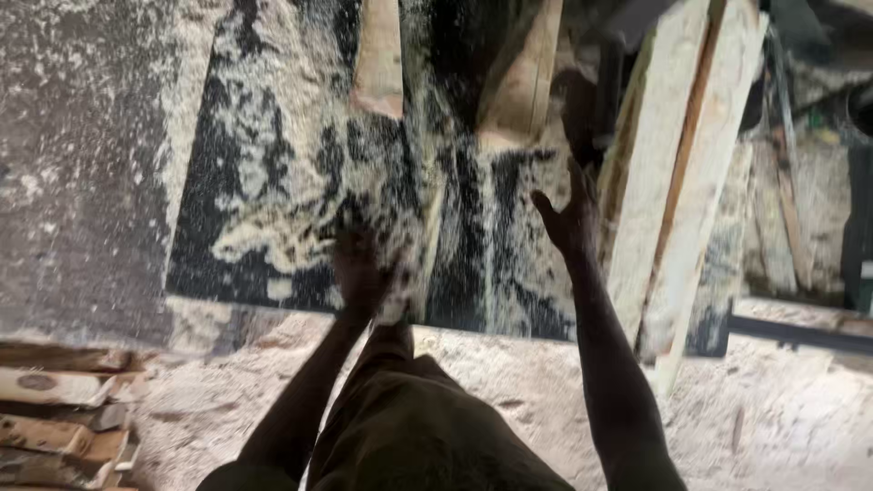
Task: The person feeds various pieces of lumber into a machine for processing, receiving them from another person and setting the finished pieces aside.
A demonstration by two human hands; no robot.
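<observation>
The left hand (364, 273) lies flat in loose, pale sawdust (300, 227) on the dark counter (195, 264) near its front edge, fingers blurred, spread unclear. The right hand (568, 218) hovers open, fingers spread, beside rough, long planks (691, 164) leaning at the right edge.

Woodworking shop, seen from above. Dark machine surface (227, 264) fills the middle, streaked and heaped with pale sawdust (273, 236). Left of it, a grey concrete slab (82, 182), speckled with dust. Floor (509, 382) below is thickly covered in sawdust, light tan. Lower left corner: a stack of rough wood offcuts (55, 409), bark edges showing. Right side: long pale planks (691, 164) lean across the surface edge. Far right is dim, with dark machinery or framing (855, 236), details unclear. Light is soft, uneven, brighter low in view.
</observation>
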